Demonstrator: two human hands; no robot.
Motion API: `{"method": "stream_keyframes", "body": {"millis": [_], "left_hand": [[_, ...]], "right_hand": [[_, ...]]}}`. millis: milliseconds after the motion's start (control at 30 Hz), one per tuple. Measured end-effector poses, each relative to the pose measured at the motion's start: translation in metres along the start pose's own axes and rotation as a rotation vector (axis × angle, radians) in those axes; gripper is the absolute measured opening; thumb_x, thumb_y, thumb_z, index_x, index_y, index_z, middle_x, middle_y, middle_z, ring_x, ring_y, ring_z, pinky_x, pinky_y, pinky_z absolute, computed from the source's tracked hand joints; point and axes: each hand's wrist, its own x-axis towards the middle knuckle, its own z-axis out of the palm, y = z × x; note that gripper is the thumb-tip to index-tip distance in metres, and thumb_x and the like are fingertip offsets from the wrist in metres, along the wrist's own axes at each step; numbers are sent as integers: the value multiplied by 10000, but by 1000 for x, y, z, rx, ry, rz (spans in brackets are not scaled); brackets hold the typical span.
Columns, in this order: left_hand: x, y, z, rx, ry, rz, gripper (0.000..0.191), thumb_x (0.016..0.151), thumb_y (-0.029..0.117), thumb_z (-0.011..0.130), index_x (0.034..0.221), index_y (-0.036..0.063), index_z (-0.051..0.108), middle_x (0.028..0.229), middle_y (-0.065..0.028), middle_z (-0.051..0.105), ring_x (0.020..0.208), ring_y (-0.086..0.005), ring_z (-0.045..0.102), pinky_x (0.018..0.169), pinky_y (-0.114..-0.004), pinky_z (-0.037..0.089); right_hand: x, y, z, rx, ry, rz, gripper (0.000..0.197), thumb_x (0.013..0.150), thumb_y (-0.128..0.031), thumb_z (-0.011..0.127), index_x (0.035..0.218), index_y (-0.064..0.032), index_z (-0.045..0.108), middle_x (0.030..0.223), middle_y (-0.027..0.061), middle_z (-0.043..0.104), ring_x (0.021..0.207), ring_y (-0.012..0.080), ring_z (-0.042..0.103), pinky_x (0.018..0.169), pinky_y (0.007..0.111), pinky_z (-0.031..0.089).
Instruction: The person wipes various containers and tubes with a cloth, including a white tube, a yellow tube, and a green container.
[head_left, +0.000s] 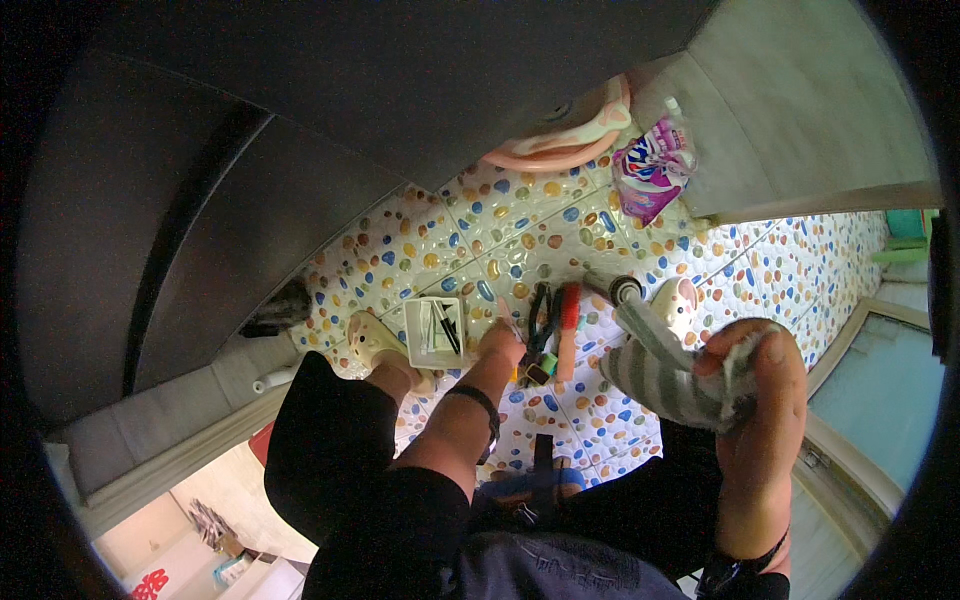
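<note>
My right hand (772, 367), raised at the right, is closed around a grey-and-white striped cloth (652, 379) that hangs from it. My left hand (501, 343) reaches down to the tiled floor, beside a slim pinkish item (508, 311); whether the fingers grip it I cannot tell. To its left stands a white plastic bin (409, 334) holding a black pen-like item (446, 328) and other slim pieces. Black-handled pliers (536, 322) lie just right of that hand. Alongside them rests a tool with a red head and an orange handle (567, 352), near a small green item (548, 365).
Dark cabinet panels (315, 187) rise in front and at the left. A pink basin (559, 157) and a purple detergent pouch (652, 176) sit on the pebble-patterned floor (517, 225). My light clogs (370, 341) flank the tools. A framed glass panel (877, 397) is at the right.
</note>
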Motion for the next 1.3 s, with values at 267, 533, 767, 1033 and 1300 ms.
{"method": "stream_keyframes", "body": {"millis": [267, 533, 767, 1033, 1300], "left_hand": [[-51, 21, -84, 231, -221, 198, 332, 795, 311, 535, 920, 21, 639, 864, -169, 645, 771, -275, 636, 674, -366, 503], [-174, 45, -234, -520, -303, 200, 336, 842, 305, 601, 805, -29, 587, 726, -97, 612, 539, -136, 566, 511, -255, 506], [-280, 46, -285, -1022, -164, 428, 268, 902, 213, 519, 1083, 23, 466, 1010, -114, 611, 680, -90, 563, 631, -241, 525], [-300, 78, -259, -1423, 222, 890, 238, 936, 192, 448, 1107, 37, 388, 1043, -98, 534, 756, -115, 506, 733, -282, 444], [-294, 84, -252, -1152, 653, 1086, 327, 862, 43, 340, 1186, 4, 325, 1091, -99, 455, 944, -125, 462, 832, -259, 399]], "right_hand": [[-11, -1, 2, 189, -185, -80, 367, 943, -294, 389, 953, 21, 577, 788, 92, 598, 669, 159, 560, 612, 259, 427], [12, 22, 25, 134, -141, -299, 342, 931, -318, 446, 1007, -27, 610, 717, -10, 502, 654, 72, 426, 620, 221, 368], [11, 13, 41, 116, -125, -498, 371, 945, -300, 406, 1109, -17, 581, 921, 55, 589, 863, 110, 489, 804, 251, 383], [3, 13, 71, 416, -492, -567, 481, 926, -239, 323, 1349, -10, 341, 1302, 130, 439, 1120, 184, 462, 957, 293, 346], [-21, 7, 97, -208, -352, -1061, 681, 806, -114, 569, 1372, 32, 219, 1363, 238, 315, 1276, 344, 303, 1049, 397, 236]]}}
